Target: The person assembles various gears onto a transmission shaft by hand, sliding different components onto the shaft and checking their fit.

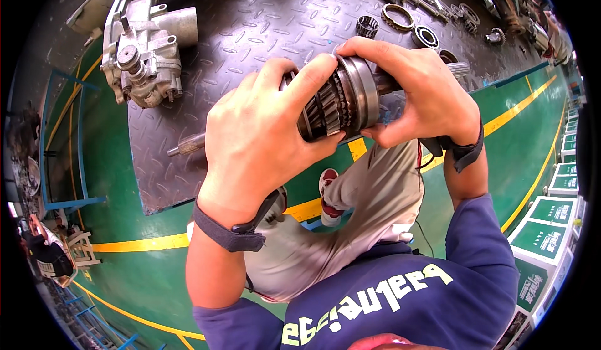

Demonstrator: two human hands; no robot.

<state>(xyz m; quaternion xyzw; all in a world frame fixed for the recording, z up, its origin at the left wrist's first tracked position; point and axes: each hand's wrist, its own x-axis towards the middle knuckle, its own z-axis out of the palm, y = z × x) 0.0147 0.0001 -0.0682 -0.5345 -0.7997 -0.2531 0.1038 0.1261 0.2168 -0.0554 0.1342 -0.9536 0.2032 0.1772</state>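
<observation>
hands (253, 131) (432, 90) holding gears (325, 109), dark treadplate table (250, 18), green floor (125, 281)

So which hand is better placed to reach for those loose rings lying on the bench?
Probably the right hand: it grips the geared shaft on the side nearer the loose rings. The left hand is farther off. Both are occupied, though.

green floor (141, 287), yellow lines (144, 244), blue frame (74, 203), green-and-white boxes (542, 240)

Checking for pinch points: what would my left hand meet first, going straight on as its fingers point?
Probably the right hand; both hands hold the gear assembly, and the left hand points across it, though depth is unclear.
</observation>
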